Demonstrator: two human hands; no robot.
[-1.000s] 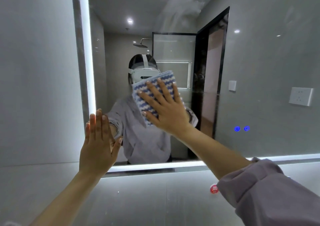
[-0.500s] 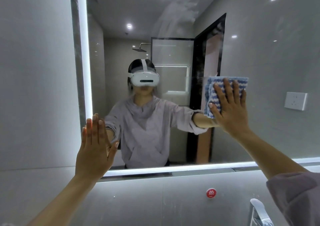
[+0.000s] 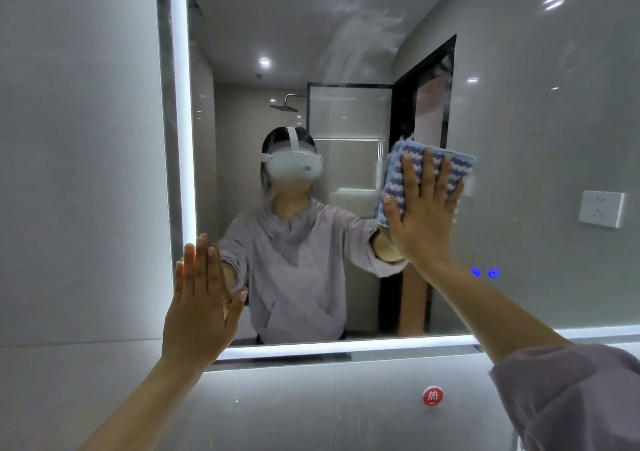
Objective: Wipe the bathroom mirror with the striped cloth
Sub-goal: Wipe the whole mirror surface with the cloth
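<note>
Mirror ahead; left hand, flat and holding nothing, rests at its 7 o'clock corner; cloth lies mid-glass, pressed under the right hand's straight fingers, long axis 9-to-3; smears at its 11 o'clock probably come next.

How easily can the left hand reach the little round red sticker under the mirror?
Probably yes. The left hand is open and holds nothing, flat at the lit mirror's lower left corner. The round red sticker sits below and to the right on grey wall tile, with nothing between them.
</note>
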